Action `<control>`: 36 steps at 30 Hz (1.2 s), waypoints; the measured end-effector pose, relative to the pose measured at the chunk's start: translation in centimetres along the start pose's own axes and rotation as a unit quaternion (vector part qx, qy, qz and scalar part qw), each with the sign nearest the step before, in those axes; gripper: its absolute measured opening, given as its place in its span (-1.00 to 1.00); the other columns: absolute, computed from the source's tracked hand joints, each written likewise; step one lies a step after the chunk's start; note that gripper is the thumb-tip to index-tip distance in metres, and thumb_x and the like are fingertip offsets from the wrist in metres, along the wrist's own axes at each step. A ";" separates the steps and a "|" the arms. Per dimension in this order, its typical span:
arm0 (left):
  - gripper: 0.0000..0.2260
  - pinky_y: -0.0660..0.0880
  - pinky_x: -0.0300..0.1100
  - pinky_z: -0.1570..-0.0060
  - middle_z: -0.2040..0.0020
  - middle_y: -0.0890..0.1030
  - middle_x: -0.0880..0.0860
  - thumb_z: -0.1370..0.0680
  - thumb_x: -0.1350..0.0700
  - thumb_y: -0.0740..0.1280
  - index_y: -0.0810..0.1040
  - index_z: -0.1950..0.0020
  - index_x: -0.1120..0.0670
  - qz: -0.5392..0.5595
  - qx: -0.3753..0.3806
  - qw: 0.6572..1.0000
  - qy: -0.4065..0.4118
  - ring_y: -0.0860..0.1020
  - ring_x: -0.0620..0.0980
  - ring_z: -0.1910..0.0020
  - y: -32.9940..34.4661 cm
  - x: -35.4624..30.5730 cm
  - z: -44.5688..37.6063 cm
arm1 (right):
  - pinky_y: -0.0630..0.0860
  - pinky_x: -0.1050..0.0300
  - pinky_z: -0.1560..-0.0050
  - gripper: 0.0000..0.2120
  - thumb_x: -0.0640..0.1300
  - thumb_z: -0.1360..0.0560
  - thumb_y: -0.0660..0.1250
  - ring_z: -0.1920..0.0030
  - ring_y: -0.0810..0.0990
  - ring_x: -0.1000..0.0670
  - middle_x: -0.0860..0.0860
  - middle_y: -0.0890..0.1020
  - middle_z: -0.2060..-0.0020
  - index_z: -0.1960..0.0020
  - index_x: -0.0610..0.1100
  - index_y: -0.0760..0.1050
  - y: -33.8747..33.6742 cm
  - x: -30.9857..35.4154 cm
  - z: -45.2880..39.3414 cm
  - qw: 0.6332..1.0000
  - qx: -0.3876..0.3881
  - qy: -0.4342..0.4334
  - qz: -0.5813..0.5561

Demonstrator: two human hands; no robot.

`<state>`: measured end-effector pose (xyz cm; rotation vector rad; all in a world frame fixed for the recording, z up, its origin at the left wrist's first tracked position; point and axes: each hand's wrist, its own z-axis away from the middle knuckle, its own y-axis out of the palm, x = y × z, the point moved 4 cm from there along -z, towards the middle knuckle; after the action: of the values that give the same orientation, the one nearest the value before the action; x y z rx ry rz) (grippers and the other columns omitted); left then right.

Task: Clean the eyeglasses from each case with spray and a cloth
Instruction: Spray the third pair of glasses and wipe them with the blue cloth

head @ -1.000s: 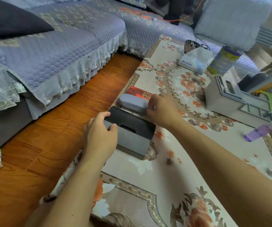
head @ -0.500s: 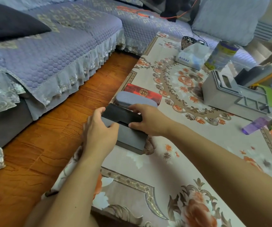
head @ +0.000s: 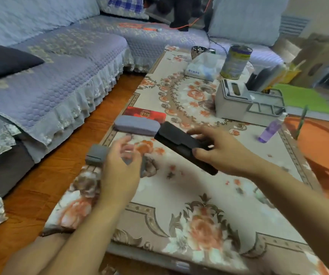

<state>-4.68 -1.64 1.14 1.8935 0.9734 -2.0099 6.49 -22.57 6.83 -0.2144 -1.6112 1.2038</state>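
My right hand (head: 222, 150) grips a long black eyeglass case (head: 181, 142) and holds it lifted above the flowered tablecloth (head: 199, 195). My left hand (head: 121, 161) hovers with relaxed, blurred fingers over a grey case (head: 97, 154) that lies at the table's left edge; most of that case is hidden behind the hand. A lavender-grey case (head: 136, 125) lies shut farther back, beside a red case (head: 144, 114). A purple spray bottle (head: 270, 130) lies on its side at the right. No cloth or eyeglasses show.
A grey organiser box (head: 237, 104), a tissue pack (head: 201, 66) and a tin can (head: 236, 61) stand at the table's far end. An orange tray (head: 326, 147) sits at the right. A purple sofa (head: 60, 80) runs along the left, across a strip of wooden floor.
My right hand has lifted the black case off the grey one and carried it right. My left hand has let go and opened above the grey case.
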 end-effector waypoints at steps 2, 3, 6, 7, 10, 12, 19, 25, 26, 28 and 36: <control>-0.69 0.59 -0.04 -0.09 -0.10 0.66 -0.08 -0.60 0.01 0.38 0.50 -0.35 -0.12 0.123 0.193 0.969 -0.098 0.65 -0.15 -0.02 5.2 -1.4 4.7 | 0.55 0.38 0.00 -0.61 -0.08 -0.53 0.37 -0.06 0.63 0.21 0.19 0.65 -0.13 -0.32 0.20 0.46 -0.3 -2.4 5.5 0.998 -0.035 0.033 -0.038; -0.65 0.61 -0.02 -0.05 -0.11 0.69 -0.04 -0.58 -0.04 0.41 0.52 -0.35 -0.09 0.185 0.278 0.930 -0.155 0.68 -0.10 -0.02 7.7 -2.0 7.3 | 0.51 0.43 0.01 -0.63 -0.08 -0.54 0.37 -0.06 0.63 0.23 0.24 0.65 -0.12 -0.30 0.20 0.47 -0.2 -3.2 7.8 0.997 -0.046 0.037 -0.051; -0.62 0.62 -0.05 0.06 -0.14 0.70 0.14 -0.55 -0.01 0.40 0.54 -0.32 0.09 0.309 0.361 0.849 -0.231 0.69 0.10 -0.08 12.8 -3.3 12.6 | 0.57 0.32 -0.03 -0.65 -0.06 -0.56 0.39 -0.06 0.64 0.24 0.27 0.64 -0.09 -0.31 0.16 0.50 0.3 -4.9 12.6 0.995 -0.052 0.024 -0.081; -0.63 0.62 -0.05 0.01 -0.16 0.70 0.16 -0.55 0.04 0.36 0.53 -0.32 0.13 0.331 0.356 0.842 -0.235 0.68 0.11 -0.12 13.6 -3.4 13.3 | 0.55 0.32 -0.05 -0.65 -0.03 -0.56 0.39 -0.08 0.61 0.26 0.28 0.62 -0.12 -0.33 0.15 0.49 0.1 -5.5 13.6 0.996 -0.057 0.014 -0.068; -0.61 0.56 0.05 -0.19 -0.20 0.68 0.18 -0.55 0.09 0.34 0.49 -0.35 0.17 0.373 0.327 0.831 -0.252 0.65 0.14 -0.20 14.6 -3.3 14.1 | 0.40 0.37 -0.25 -0.56 0.13 -0.59 0.34 -0.29 0.44 0.28 0.27 0.49 -0.28 -0.45 0.13 0.41 -0.6 -8.0 15.7 0.999 -0.043 -0.012 0.001; -0.62 0.52 0.08 -0.23 -0.20 0.68 0.19 -0.56 0.09 0.34 0.49 -0.36 0.17 0.373 0.316 0.834 -0.256 0.65 0.15 -0.21 14.9 -3.1 14.2 | 0.39 0.36 -0.26 -0.53 0.17 -0.59 0.32 -0.30 0.44 0.23 0.30 0.47 -0.27 -0.47 0.14 0.41 -0.6 -9.8 16.7 0.999 -0.039 -0.015 -0.019; -0.63 0.61 -0.01 -0.16 -0.23 0.65 0.24 -0.53 0.21 0.33 0.49 -0.35 0.20 0.388 0.328 0.823 -0.254 0.62 0.16 -0.25 16.3 -2.6 13.6 | 0.56 0.29 -0.05 -0.72 0.05 -0.61 0.28 -0.16 0.57 0.20 0.25 0.61 -0.10 -0.30 0.14 0.58 -0.8 -11.4 16.6 0.968 -0.142 0.049 -0.199; -0.62 0.57 0.06 -0.24 -0.16 0.67 0.28 -0.40 0.33 0.40 0.53 -0.22 0.28 0.349 0.308 0.846 -0.259 0.64 0.20 -0.21 16.8 -1.3 12.5 | 0.56 0.15 0.37 -0.53 0.12 -0.72 0.03 0.20 0.66 -0.13 -0.22 0.69 0.08 -0.08 -0.16 0.60 -2.6 -14.6 13.0 0.856 -0.193 0.230 -0.420; -0.59 0.55 0.05 -0.24 -0.16 0.68 0.23 -0.40 0.31 0.41 0.51 -0.25 0.23 0.345 0.284 0.860 -0.246 0.64 0.15 -0.21 16.5 -1.3 11.9 | 0.49 0.15 0.42 -0.51 0.11 -0.72 0.03 0.25 0.61 -0.16 -0.23 0.67 0.17 -0.06 -0.23 0.57 -2.5 -15.4 12.7 0.858 -0.187 0.244 -0.413; -0.49 0.55 -0.01 -0.19 -0.16 0.70 0.02 -0.43 0.27 0.43 0.45 -0.36 0.06 0.313 0.239 0.893 -0.217 0.66 0.00 -0.19 15.8 -1.0 10.6 | 0.32 0.11 0.45 -0.55 0.08 -0.72 0.07 0.33 0.50 -0.17 -0.17 0.58 0.36 0.05 -0.25 0.49 -2.4 -17.0 11.9 0.867 -0.181 0.257 -0.387; -0.74 0.34 -0.29 -0.06 -0.10 0.44 -0.21 -0.56 -0.05 0.40 0.38 -0.17 -0.17 -0.219 0.221 0.950 0.036 0.39 -0.17 -0.16 15.0 -0.2 7.7 | 0.43 0.03 0.23 -0.65 -0.06 -0.65 0.26 0.30 0.46 -0.08 -0.11 0.50 0.33 0.20 -0.28 0.49 -2.3 -20.7 9.1 0.929 -0.191 0.271 -0.163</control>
<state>-2.28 -17.62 -3.77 2.1243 1.1141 -2.6151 8.80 -42.55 -3.71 -0.4640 -1.3042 0.5021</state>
